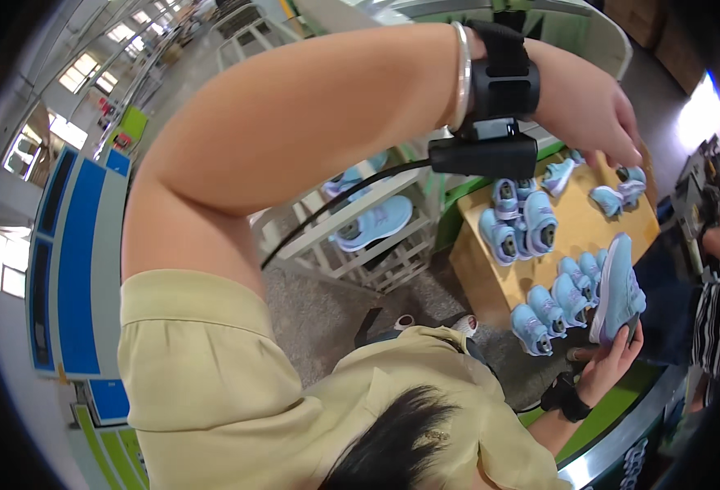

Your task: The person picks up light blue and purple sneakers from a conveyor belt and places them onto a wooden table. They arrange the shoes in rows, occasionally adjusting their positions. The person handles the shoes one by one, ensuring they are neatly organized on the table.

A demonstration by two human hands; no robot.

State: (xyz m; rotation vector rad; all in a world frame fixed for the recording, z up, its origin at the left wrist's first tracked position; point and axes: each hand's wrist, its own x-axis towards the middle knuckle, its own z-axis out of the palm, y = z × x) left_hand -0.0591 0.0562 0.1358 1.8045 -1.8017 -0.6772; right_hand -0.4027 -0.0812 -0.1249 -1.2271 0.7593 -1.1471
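Note:
At the right, my right hand (607,371) grips a light blue sneaker (619,294) near its heel end, its toe pointing up and its pale sole edge turned left. My left arm reaches across the top of the view. My left hand (586,102) hangs over the far part of a wooden table (576,233), back upward and fingers bent down. I see nothing held between its thumb and fingers. Below its fingertips lie light blue shoes (613,198), and another shoe (557,176) lies a little to the left.
Several blue shoes (546,310) line the table's near edge; more shoes (540,220) stand clustered at its left. A pale rack (360,260) beside the table holds blue shoes. Blue-and-white cabinets (78,261) stand far left. A person in striped clothing (709,335) is at the right edge.

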